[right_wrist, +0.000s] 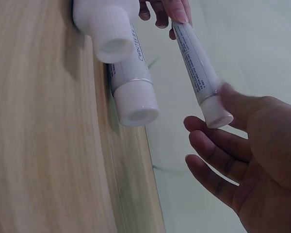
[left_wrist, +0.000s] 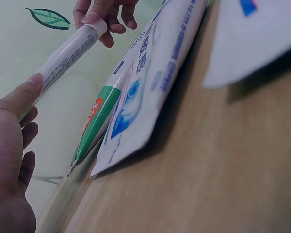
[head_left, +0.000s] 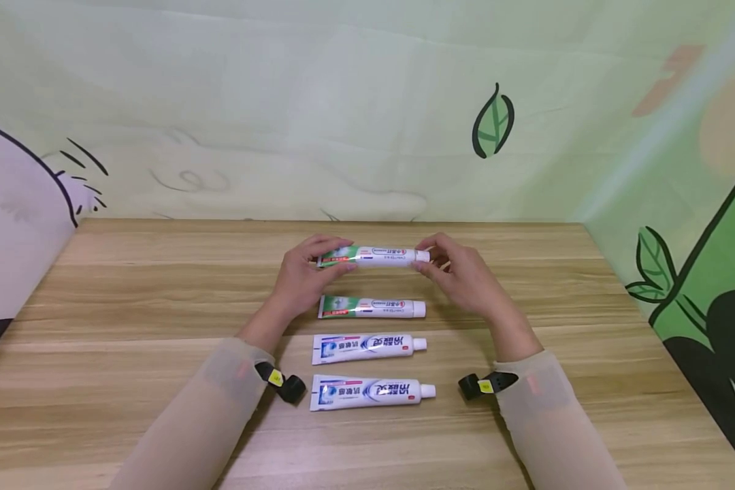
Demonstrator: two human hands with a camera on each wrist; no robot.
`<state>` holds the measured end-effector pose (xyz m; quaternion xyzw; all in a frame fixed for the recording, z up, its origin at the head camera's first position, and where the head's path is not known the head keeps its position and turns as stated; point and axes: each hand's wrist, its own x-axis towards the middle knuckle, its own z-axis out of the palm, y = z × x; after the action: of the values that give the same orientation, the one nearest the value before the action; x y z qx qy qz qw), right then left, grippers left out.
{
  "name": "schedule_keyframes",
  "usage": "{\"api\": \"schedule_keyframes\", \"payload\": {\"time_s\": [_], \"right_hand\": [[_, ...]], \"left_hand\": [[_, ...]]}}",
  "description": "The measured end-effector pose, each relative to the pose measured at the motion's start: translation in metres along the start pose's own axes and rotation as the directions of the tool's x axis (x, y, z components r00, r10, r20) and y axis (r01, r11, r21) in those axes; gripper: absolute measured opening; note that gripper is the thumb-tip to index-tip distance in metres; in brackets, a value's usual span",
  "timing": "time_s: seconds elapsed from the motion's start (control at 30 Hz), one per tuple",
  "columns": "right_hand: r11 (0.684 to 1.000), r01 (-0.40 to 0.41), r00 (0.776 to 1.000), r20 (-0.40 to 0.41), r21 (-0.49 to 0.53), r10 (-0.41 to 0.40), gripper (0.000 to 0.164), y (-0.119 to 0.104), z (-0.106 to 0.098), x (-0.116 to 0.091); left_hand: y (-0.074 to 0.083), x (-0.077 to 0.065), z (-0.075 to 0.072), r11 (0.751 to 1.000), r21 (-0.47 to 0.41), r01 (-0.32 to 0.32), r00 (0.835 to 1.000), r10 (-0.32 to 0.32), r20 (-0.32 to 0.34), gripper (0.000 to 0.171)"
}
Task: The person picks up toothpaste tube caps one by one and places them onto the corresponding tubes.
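A green-and-white toothpaste tube point(head_left: 384, 256) is held up level above the far part of the table. My left hand point(head_left: 309, 271) pinches its flat green end between thumb and fingers. At the capped end, my right hand point(head_left: 456, 271) holds it with the thumb on the cap side and a finger opposite; the other fingers curve loosely in the right wrist view. Nearer me lies a second green-and-white toothpaste tube point(head_left: 373, 308). Below that are two white-and-blue toothpaste tubes, an upper one point(head_left: 367, 347) and a lower one point(head_left: 367, 393). All caps point right.
The wood-grain table point(head_left: 128, 381) carries the row of tubes between my forearms. A pale green printed backdrop point(head_left: 343, 122) rises behind its far edge. Black wrist cameras, left point(head_left: 290, 388) and right point(head_left: 470, 386), sit beside the lower tubes.
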<state>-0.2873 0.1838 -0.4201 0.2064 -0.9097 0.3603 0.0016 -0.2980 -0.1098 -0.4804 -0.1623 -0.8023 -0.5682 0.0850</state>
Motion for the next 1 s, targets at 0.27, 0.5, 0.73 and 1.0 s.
{"api": "schedule_keyframes", "payload": {"time_s": [0.27, 0.5, 0.73, 1.0], "right_hand": [[1.0, 0.0, 1.0, 0.001, 0.014, 0.0, 0.032, 0.002, 0.0008, 0.0005], [1.0, -0.018, 1.0, 0.011, 0.001, 0.018, 0.026, 0.0007, 0.0, -0.0006], [1.0, 0.007, 0.999, 0.034, 0.024, -0.008, 0.023, 0.0027, -0.0003, -0.001], [1.0, 0.023, 0.999, 0.037, 0.019, -0.024, 0.031, 0.005, 0.0015, -0.0013]], "left_hand": [[-0.0004, -0.0006, 0.001, 1.0, -0.004, -0.001, 1.0, 0.001, 0.004, 0.042], [0.0011, -0.0006, 0.0013, 1.0, -0.001, -0.001, 1.0, 0.001, 0.003, 0.043], [0.0013, 0.0001, 0.0017, 1.0, 0.001, -0.001, 1.0, 0.001, 0.0, 0.043], [0.0013, -0.0004, 0.0034, 1.0, 0.001, -0.01, 1.0, 0.01, 0.001, 0.043]]}}
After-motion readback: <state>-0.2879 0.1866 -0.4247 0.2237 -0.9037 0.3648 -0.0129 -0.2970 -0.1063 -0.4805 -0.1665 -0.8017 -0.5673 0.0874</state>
